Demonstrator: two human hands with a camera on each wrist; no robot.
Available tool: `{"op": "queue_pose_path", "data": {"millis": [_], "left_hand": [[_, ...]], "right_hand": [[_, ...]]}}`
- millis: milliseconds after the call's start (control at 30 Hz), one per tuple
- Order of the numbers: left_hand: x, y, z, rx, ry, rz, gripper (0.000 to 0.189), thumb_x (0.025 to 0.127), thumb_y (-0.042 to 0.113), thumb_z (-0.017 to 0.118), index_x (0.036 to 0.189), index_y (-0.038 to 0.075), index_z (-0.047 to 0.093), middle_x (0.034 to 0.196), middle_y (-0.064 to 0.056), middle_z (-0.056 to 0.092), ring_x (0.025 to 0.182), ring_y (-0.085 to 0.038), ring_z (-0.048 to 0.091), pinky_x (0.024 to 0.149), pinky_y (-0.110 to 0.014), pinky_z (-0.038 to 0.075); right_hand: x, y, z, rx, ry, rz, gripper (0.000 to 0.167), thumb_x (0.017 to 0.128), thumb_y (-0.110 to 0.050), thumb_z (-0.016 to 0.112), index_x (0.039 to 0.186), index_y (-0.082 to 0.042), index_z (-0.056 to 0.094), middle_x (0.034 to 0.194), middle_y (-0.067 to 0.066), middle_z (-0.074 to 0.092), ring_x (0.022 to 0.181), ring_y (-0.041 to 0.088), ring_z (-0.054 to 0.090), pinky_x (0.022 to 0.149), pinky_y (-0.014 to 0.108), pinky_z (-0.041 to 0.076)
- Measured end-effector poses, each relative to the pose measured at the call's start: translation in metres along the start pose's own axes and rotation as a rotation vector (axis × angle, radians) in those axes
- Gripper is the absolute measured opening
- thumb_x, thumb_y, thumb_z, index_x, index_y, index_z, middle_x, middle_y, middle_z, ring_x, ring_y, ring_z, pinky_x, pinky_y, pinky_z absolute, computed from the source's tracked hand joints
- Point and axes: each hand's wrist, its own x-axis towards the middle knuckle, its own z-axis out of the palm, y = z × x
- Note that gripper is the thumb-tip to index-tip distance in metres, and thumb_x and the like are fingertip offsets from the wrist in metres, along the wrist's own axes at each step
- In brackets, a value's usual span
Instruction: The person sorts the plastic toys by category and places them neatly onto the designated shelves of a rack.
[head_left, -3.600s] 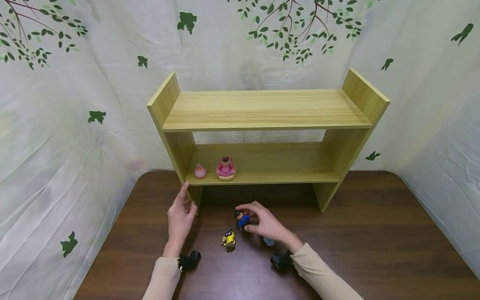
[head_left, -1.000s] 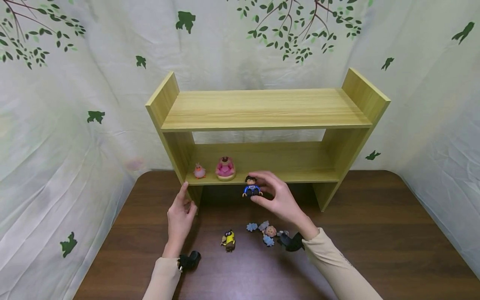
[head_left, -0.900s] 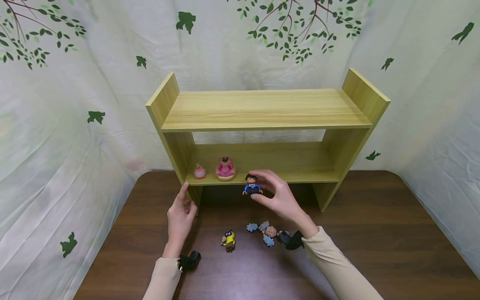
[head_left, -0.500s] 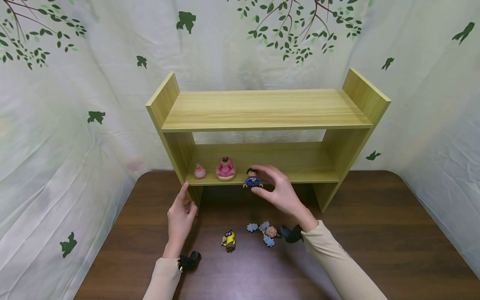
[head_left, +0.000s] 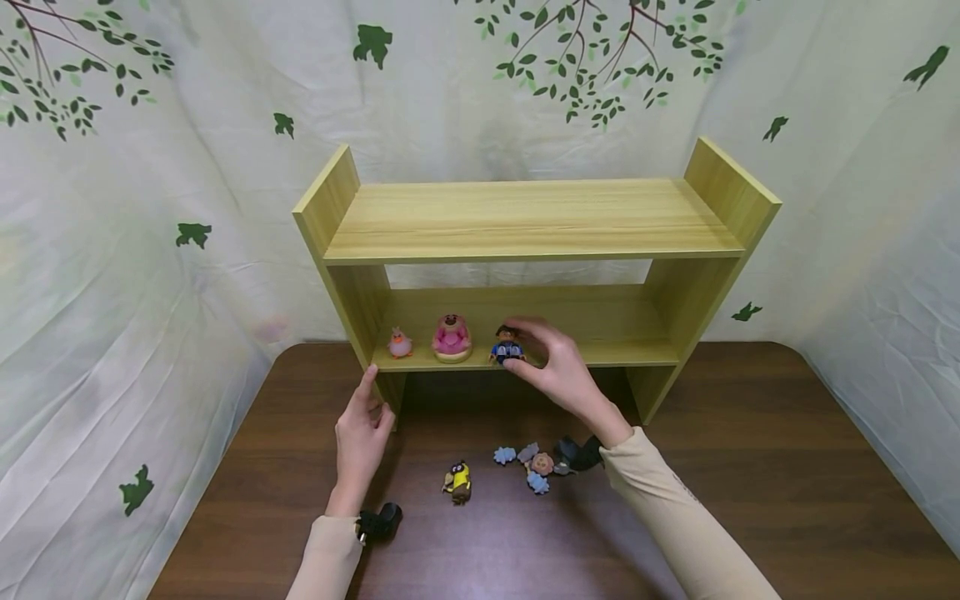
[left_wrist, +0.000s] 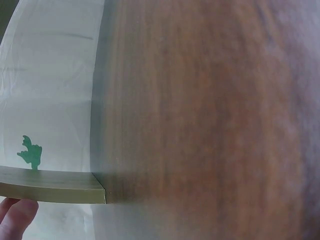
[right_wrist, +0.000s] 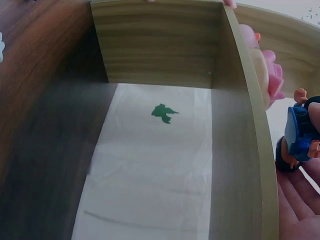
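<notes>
My right hand (head_left: 558, 367) pinches a toy figurine (head_left: 507, 348) with black hair and a blue top between thumb and fingers. It holds the figurine upright at the front edge of the middle board of a wooden shelf (head_left: 525, 218). Whether its base touches the board I cannot tell. In the right wrist view the figurine (right_wrist: 298, 131) appears beside the board's edge. To its left on that board sit a pink bear figurine (head_left: 452, 340) and a small pink bird figurine (head_left: 400, 343). My left hand (head_left: 362, 433) touches the shelf's left side with an outstretched index finger.
On the brown table (head_left: 780, 467) in front of the shelf lies a yellow and brown figurine (head_left: 457, 482). Right of it are a light blue piece (head_left: 504, 455), a round-faced figurine (head_left: 541, 464) and other small pieces, near the right wrist's black camera (head_left: 577, 454).
The right hand picked the blue figurine up from the table, brought it to the middle board's edge, and has lately moved slightly farther in. The left hand has stayed in place.
</notes>
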Motion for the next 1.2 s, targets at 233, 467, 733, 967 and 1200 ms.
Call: {"op": "queue_pose_path", "data": {"millis": [233,467,733,967,1200], "left_hand": [[0.0,-0.001,0.001,-0.001,0.007,0.002,0.078,0.076,-0.016,0.06,0.143,0.02,0.042,0.104,-0.018,0.062,0.074,-0.023,0.065,0.053,-0.023,0.049],[-0.001,-0.002,0.001,-0.005,0.008,0.011,0.079,0.076,-0.017,0.06,0.143,0.02,0.042,0.101,-0.017,0.061,0.074,-0.022,0.064,0.054,-0.019,0.047],[0.0,-0.004,0.002,-0.006,0.009,0.014,0.08,0.075,-0.017,0.06,0.143,0.02,0.042,0.104,-0.017,0.061,0.074,-0.023,0.064,0.054,-0.02,0.048],[0.0,-0.004,0.002,-0.011,0.014,0.017,0.079,0.075,-0.017,0.059,0.143,0.02,0.042,0.104,-0.017,0.061,0.073,-0.024,0.064,0.053,-0.021,0.048],[0.0,-0.003,0.001,-0.001,0.008,0.016,0.08,0.076,-0.017,0.059,0.144,0.021,0.041,0.099,-0.016,0.061,0.071,-0.023,0.062,0.052,-0.022,0.047]], "right_hand": [[0.006,0.001,-0.001,-0.028,-0.028,0.01,0.05,0.084,-0.006,0.072,0.13,0.004,0.054,0.124,0.019,0.055,0.116,0.032,0.055,0.096,0.037,0.043],[0.009,0.001,-0.002,-0.076,-0.026,0.054,0.051,0.083,-0.004,0.072,0.13,0.003,0.054,0.124,0.02,0.055,0.115,0.033,0.055,0.095,0.038,0.044],[0.012,0.001,-0.002,-0.156,-0.038,0.085,0.051,0.084,-0.008,0.072,0.131,0.0,0.054,0.126,0.018,0.055,0.117,0.032,0.053,0.096,0.04,0.043],[0.014,0.0,-0.003,-0.161,-0.047,0.122,0.051,0.085,-0.007,0.071,0.132,-0.001,0.054,0.127,0.018,0.055,0.118,0.033,0.053,0.095,0.041,0.043],[0.016,0.0,-0.003,-0.184,-0.055,0.154,0.051,0.086,-0.01,0.071,0.133,-0.003,0.054,0.127,0.016,0.055,0.114,0.032,0.055,0.092,0.042,0.045]]}}
